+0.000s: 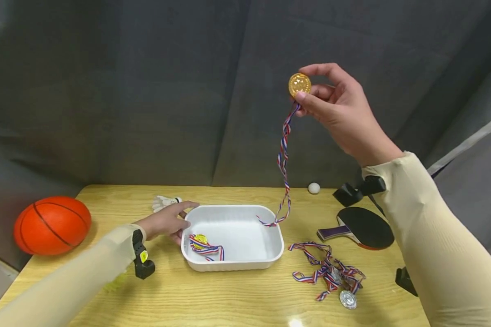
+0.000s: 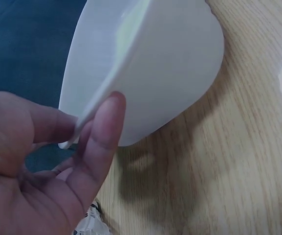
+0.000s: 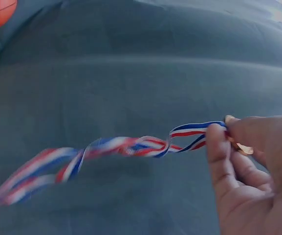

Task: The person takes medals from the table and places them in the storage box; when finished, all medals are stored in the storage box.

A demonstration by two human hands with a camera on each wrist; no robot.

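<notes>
My right hand (image 1: 311, 88) is raised high above the table and pinches a gold medal (image 1: 299, 84) between thumb and fingers. Its red, white and blue ribbon (image 1: 284, 159) hangs down, the lower loop reaching the far right rim of a white tray (image 1: 233, 263). The right wrist view shows the ribbon (image 3: 131, 147) trailing from my fingers (image 3: 219, 152). My left hand (image 1: 176, 220) grips the tray's left rim, seen close in the left wrist view as thumb (image 2: 101, 137) against the tray (image 2: 150, 68). Another gold medal with ribbon (image 1: 202, 244) lies inside the tray.
A heap of ribboned medals (image 1: 331, 272) lies right of the tray. A table tennis paddle (image 1: 362, 227) and a white ball (image 1: 313, 188) sit at the back right. An orange basketball (image 1: 52, 225) rests at the left edge, a shuttlecock (image 1: 165, 202) behind my left hand.
</notes>
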